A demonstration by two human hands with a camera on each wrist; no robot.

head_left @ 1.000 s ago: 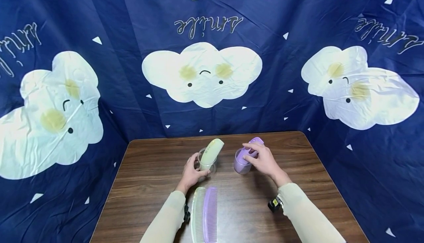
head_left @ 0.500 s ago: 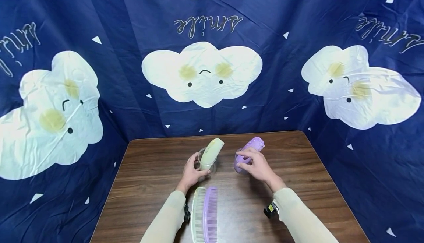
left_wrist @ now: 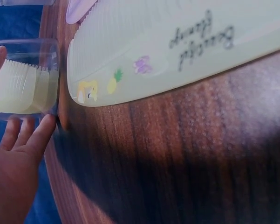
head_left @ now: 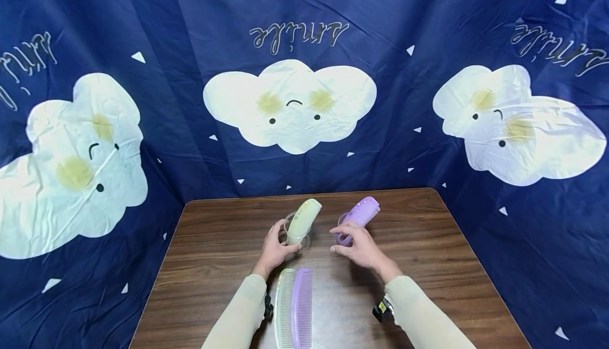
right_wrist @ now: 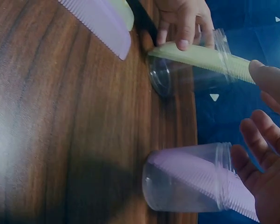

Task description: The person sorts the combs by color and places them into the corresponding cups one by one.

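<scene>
My left hand (head_left: 276,247) holds a clear plastic cup (right_wrist: 160,77), fingers and thumb on either side of it. A pale green comb (head_left: 305,218) leans inside, its upper end sticking out past the rim. To the right stands a second clear cup (right_wrist: 179,189) with a purple comb (head_left: 365,210) tilted in it. My right hand (head_left: 359,246) is in front of this second cup, fingers loosely bent and apart, with nothing in them. In the head view it hides much of that cup.
Nearer to me, a long pale green comb (head_left: 285,306) and a long purple comb (head_left: 302,306) lie side by side on the wooden table (head_left: 209,264). Blue cloth (head_left: 190,153) with white clouds hangs behind and on both sides.
My right hand has come off the purple comb and moved left and toward me. The comb stays leaning in its cup. My left hand keeps its hold on the other cup.
</scene>
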